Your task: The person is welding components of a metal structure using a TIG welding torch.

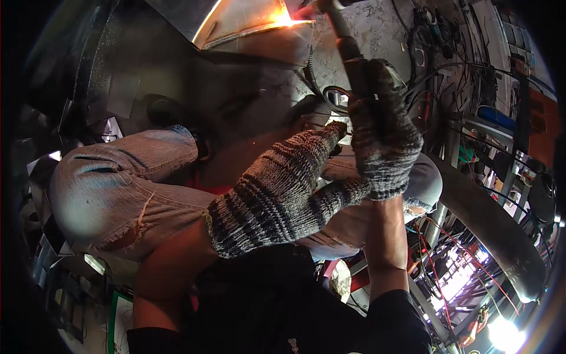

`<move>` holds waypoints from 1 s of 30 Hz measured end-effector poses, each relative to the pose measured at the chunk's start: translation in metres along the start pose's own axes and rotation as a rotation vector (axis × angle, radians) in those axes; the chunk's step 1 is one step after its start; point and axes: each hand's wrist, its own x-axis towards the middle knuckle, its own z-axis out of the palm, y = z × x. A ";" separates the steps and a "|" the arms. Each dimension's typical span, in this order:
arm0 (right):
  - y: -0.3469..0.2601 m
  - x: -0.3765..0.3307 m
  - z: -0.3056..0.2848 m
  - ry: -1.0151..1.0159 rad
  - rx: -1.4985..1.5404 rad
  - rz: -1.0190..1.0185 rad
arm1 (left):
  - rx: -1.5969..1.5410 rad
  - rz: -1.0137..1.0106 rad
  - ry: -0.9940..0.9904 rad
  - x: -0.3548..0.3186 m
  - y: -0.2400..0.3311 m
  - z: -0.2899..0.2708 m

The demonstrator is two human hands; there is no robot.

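Overall the picture is dim, with strong contrast. An orange-white glow on the metal piece [268, 41] at the top burns out toward white. A white glare [506, 335] flares at lower right, near a washed-out violet-white patch [461, 270]. The black shirt [259, 301] loses detail in shadow. Fisheye distortion bends the outer parts, and the rim darkens.

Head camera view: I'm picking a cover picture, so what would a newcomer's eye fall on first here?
Probably the orange glow on the metal piece at the top, beside the tip of the torch in the right hand. Next, the left hand in its striped knit glove, mid-picture. Then the glaring white light at lower right.
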 end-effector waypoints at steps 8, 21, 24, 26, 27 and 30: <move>-0.020 -0.009 -0.032 0.140 0.181 0.460 | -0.140 -0.049 -0.148 0.004 0.003 -0.006; 0.008 -0.008 -0.015 0.021 -0.201 0.037 | -0.093 0.079 -0.072 0.004 -0.012 0.029; 0.007 -0.007 -0.014 0.002 -0.238 0.039 | -0.114 0.013 -0.137 0.001 -0.012 0.026; 0.008 -0.005 -0.013 0.014 -0.230 0.020 | -0.145 0.003 -0.149 0.002 -0.011 0.020; 0.009 -0.004 -0.012 0.020 -0.223 -0.001 | -0.121 -0.020 -0.160 0.003 -0.010 0.018; 0.011 -0.002 -0.010 0.021 -0.232 -0.062 | -0.083 0.009 -0.131 0.007 -0.006 0.015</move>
